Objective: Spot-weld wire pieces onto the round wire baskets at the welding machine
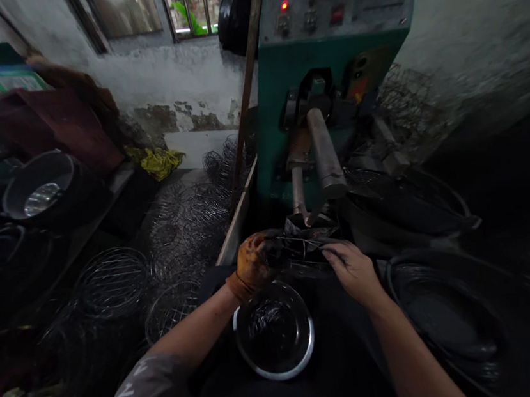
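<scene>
In a dirty orange glove, my left hand [254, 264] is closed on one side of a thin metal wire piece [302, 243]. My bare right hand [351, 271] pinches the other side of it between thumb and fingers. The piece lies level in front of the lower electrode arm of a green spot welding machine [270, 127]; whether it touches the electrode tip I cannot tell. A shiny round metal bowl [279, 374] sits below my hands, on dark cloth over my lap, with small dark pieces inside. The fingertips of my gloved hand are dark and hard to make out.
Round wire racks [113, 278] and coiled wire lie in heaps on the floor at the left. A black bucket [39, 187] stands on a bench there. Black basins [441, 318] with wire rings are at the right. A wooden post [248, 84] leans beside the machine.
</scene>
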Demonstrator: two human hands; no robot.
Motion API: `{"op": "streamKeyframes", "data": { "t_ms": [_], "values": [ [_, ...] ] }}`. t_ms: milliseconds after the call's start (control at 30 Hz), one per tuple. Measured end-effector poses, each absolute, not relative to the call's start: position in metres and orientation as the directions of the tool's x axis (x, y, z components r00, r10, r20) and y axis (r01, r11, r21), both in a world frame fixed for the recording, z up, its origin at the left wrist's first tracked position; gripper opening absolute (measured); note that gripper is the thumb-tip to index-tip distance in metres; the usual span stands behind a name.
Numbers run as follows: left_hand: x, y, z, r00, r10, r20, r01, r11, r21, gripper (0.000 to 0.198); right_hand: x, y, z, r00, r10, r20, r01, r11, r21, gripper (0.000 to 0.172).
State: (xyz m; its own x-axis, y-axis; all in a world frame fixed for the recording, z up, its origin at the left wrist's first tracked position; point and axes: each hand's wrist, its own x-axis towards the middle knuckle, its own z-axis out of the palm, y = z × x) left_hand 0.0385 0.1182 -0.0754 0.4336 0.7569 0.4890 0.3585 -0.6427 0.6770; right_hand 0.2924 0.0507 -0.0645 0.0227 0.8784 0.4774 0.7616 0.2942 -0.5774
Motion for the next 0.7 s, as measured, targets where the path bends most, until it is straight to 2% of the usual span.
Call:
{"op": "streamKeyframes", "data": {
  "t_ms": [100, 233, 367, 467, 600, 700],
  "values": [
    [0.039, 0.118, -0.076, 0.435, 0.726, 0.533, 0.379, -0.684, 0.623, 0.041, 0.294, 0.051, -0.070, -0.003, 0.871, 0.491, 0.811, 0.289, -0.509, 0.033],
    [0.039, 0.123, -0.083, 0.477, 0.702, 0.529, 0.402, -0.710, 0.578, 0.038, 0.300, 0.050, -0.075, -0.065, 0.851, 0.522, 0.826, 0.339, -0.451, 0.032],
    [0.039, 0.128, -0.088, 0.501, 0.610, 0.614, 0.390, -0.792, 0.469, 0.043, 0.303, 0.046, -0.077, -0.101, 0.838, 0.537, 0.802, 0.388, -0.454, 0.029],
    [0.041, 0.127, -0.085, 0.472, 0.544, 0.693, 0.365, -0.837, 0.408, 0.036, 0.297, 0.042, -0.077, -0.077, 0.823, 0.562, 0.787, 0.397, -0.473, 0.027],
    [0.041, 0.126, -0.078, 0.409, 0.617, 0.672, 0.462, -0.775, 0.430, 0.032, 0.287, 0.039, -0.075, -0.022, 0.807, 0.591, 0.785, 0.380, -0.489, 0.025],
    [0.038, 0.128, -0.075, 0.412, 0.696, 0.588, 0.532, -0.708, 0.465, 0.049, 0.287, 0.040, -0.074, 0.035, 0.800, 0.599, 0.757, 0.370, -0.539, 0.024]
  ]
}}
